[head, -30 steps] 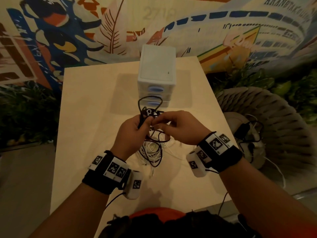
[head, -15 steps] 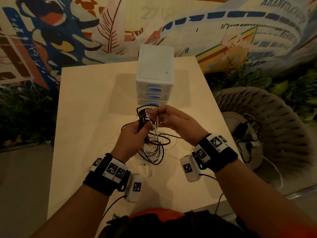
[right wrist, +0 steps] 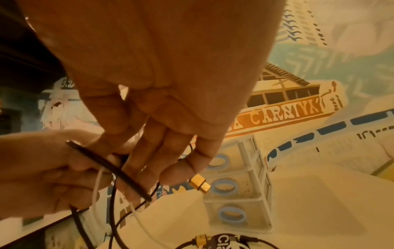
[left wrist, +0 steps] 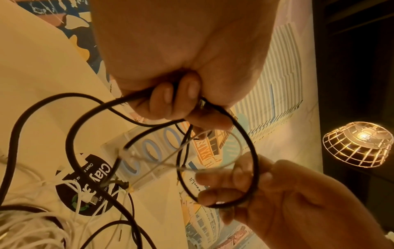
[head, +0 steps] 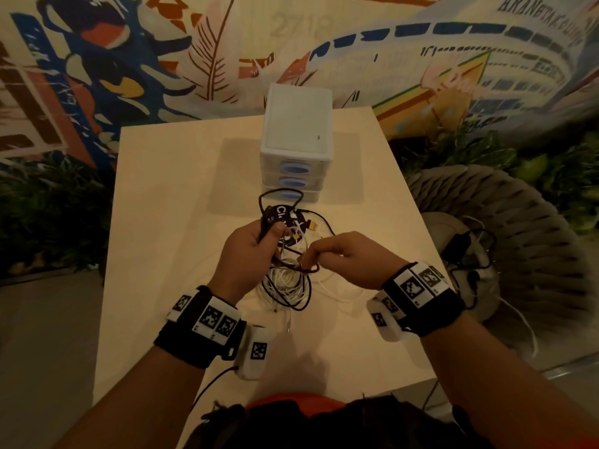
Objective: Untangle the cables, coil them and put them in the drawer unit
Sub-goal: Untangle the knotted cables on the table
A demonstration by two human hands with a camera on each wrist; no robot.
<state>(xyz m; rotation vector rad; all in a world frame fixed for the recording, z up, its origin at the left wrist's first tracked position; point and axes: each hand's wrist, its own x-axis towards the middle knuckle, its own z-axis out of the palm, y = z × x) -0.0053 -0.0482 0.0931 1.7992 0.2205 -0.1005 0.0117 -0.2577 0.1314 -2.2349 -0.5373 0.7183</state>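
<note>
A tangle of black and white cables (head: 287, 286) lies on the pale table (head: 168, 222) in front of the white drawer unit (head: 296, 140), whose three drawers are shut. My left hand (head: 259, 241) grips a black cable (left wrist: 253, 151) in its curled fingers, above the tangle. My right hand (head: 319, 254) pinches a loop of the same black cable (right wrist: 119, 171) just to the right. A gold connector (right wrist: 199, 183) hangs by my right fingertips. A round black "Clay" disc (head: 282, 213) lies under the cables near the drawer unit (left wrist: 149, 151).
A wicker chair (head: 518, 241) stands right of the table, with a black adapter and cables (head: 460, 251) on its seat. A painted wall rises behind the table. A lit wire-cage lamp (left wrist: 358, 144) shows in the left wrist view.
My right hand has come down and back from beside the disc, drawing a black loop towards me. The left hand has kept its hold and barely moved.
</note>
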